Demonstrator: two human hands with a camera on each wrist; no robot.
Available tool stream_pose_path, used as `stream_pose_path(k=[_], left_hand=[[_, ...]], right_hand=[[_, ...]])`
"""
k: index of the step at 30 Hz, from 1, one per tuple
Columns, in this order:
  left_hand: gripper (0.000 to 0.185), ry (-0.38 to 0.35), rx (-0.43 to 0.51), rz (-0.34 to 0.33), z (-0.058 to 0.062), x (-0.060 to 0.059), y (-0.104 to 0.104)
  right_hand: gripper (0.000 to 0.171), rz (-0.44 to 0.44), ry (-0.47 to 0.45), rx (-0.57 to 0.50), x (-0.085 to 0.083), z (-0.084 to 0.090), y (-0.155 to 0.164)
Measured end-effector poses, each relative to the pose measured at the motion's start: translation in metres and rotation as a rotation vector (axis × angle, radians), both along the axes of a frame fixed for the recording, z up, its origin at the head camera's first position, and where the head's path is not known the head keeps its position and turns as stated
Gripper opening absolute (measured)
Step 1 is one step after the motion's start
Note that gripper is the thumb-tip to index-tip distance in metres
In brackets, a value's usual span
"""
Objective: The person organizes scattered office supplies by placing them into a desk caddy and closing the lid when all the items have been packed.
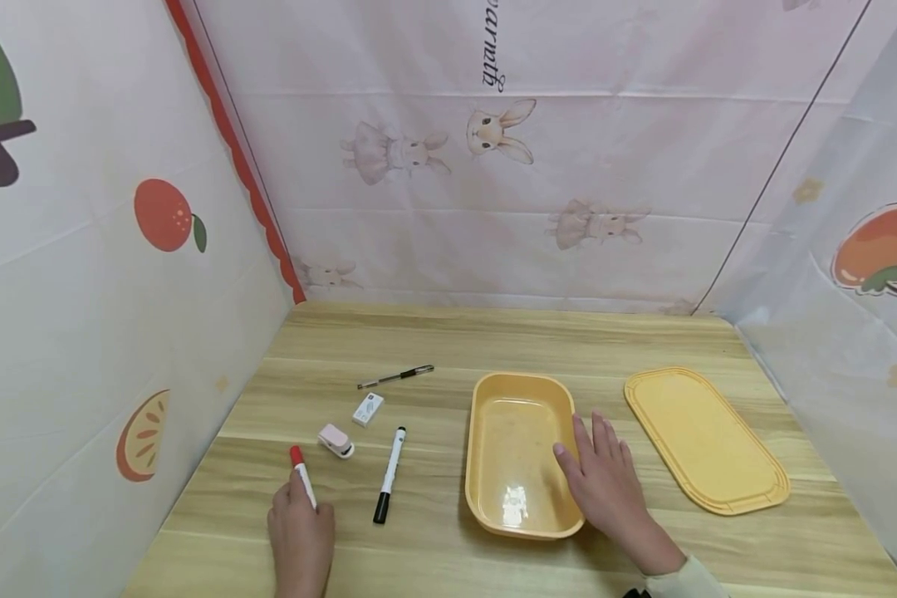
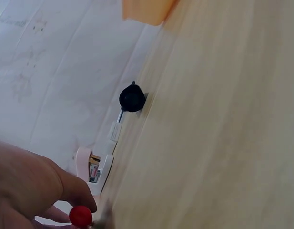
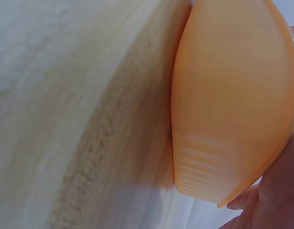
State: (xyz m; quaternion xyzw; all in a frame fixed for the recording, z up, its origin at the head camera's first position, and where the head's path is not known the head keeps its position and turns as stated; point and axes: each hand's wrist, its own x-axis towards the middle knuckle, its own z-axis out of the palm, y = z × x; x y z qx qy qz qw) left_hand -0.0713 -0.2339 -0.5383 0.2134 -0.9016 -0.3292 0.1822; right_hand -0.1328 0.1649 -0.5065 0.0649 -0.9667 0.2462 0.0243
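Note:
My left hand (image 1: 301, 531) pinches a white marker with a red cap (image 1: 303, 475) low over the left of the table. In the left wrist view its red end (image 2: 80, 216) shows between the fingers. My right hand (image 1: 609, 482) rests at the right rim of a yellow plastic box (image 1: 473, 448), its fingers fairly straight and the thumb over the rim. No contents show inside the box. A marker with a black cap (image 1: 390, 473) lies between the left hand and the box. Beyond the left hand sits a pink and white stapler-like item (image 1: 335, 440).
A small white box (image 1: 368, 409) and a black pen (image 1: 396, 377) lie farther back on the wooden table (image 1: 433, 332). To the right of the box lies a flat yellow lid (image 1: 706, 440). Printed cloth walls (image 1: 419, 249) surround the table on three sides.

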Motion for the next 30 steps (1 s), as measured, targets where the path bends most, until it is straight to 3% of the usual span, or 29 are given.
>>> stream_pose_path(k=[8,15,23,30], left_hand=[[0.056,-0.021,0.015,0.001,0.004,0.0,-0.004],[0.059,-0.058,0.06,0.016,0.005,0.0,-0.007],[0.056,-0.033,0.095,0.04,0.006,-0.001,-0.011],[0.059,-0.018,0.165,0.017,0.017,-0.004,0.001]], right_hand=[[0.073,-0.004,0.003,0.002,0.0,-0.002,0.0],[0.073,-0.004,0.011,0.001,-0.001,-0.004,0.0],[0.073,-0.001,0.002,-0.003,0.0,-0.001,-0.001],[0.073,-0.004,0.002,0.003,0.0,-0.002,0.0]])
